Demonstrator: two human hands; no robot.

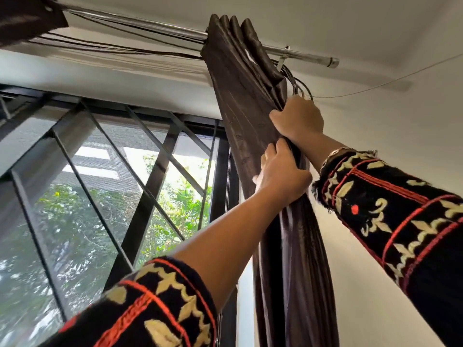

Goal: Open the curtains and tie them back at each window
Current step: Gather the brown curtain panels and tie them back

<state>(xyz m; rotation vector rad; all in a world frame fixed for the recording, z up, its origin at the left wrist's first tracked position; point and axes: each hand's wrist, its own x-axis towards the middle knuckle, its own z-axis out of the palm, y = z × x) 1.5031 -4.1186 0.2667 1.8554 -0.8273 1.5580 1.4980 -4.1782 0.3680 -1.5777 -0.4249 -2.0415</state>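
A chrome curtain rod (304, 55) is seen overhead, from which a gathered brown curtain (240, 71) is hung, and what seems a second dark curtain (27, 18), blurred, at its left end.

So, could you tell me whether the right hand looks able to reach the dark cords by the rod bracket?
Probably yes: the right hand grips the curtain just below the cords, with nothing between them, though it would have to let go first.

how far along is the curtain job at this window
Done: the brown curtain is bunched at the right end of the rod, window uncovered. In hand: the right hand and, below it, the left hand grip the bundle. Left: no tie shows around it; the top-left curtain is mostly out of frame.
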